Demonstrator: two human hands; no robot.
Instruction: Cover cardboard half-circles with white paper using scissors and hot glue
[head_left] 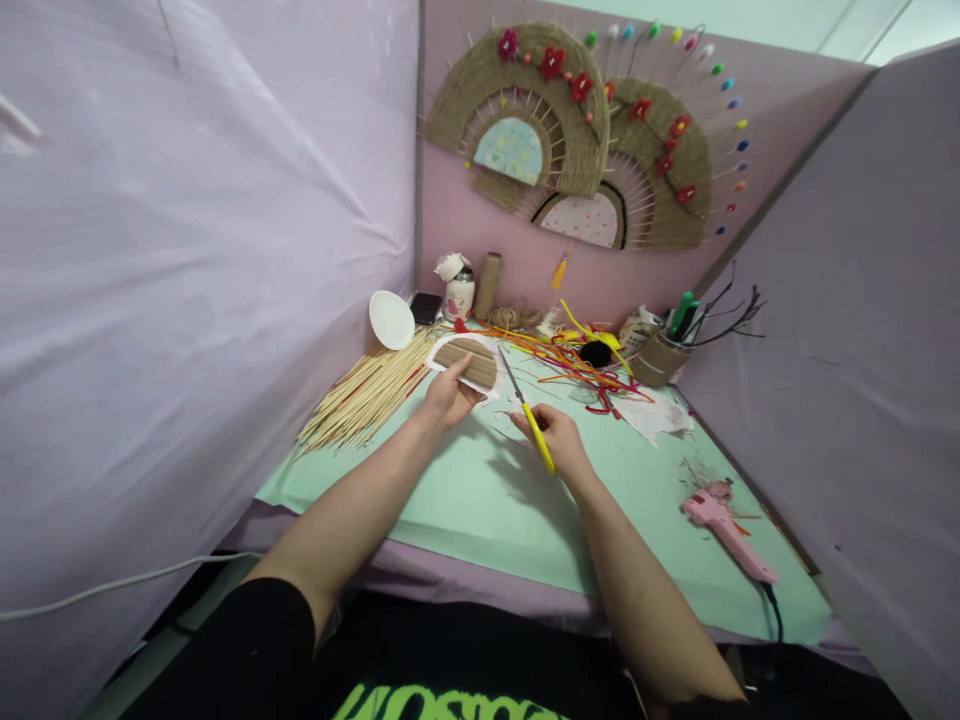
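Note:
My left hand (448, 393) grips a half-round piece of corrugated cardboard (480, 368), its thumb lying across the brown face. White paper (435, 350) shows as a border around the cardboard's edge. In my right hand (559, 440) is a pair of scissors (538, 438) with yellow handles, the blades pointing up and away toward the right edge of the paper. The blades look close together. Small white scraps lie by the right hand, and some of them are partly hidden by it.
Thin wooden sticks (367, 395) lie at left beside a white bowl (391, 320). Colourful pipe cleaners (562, 360) spread across the back. A pink glue gun (727, 530) with a cord rests at right. Behind stand a twine roll (489, 285) and a pen holder (660, 358); decorated fans (525, 110) hang above.

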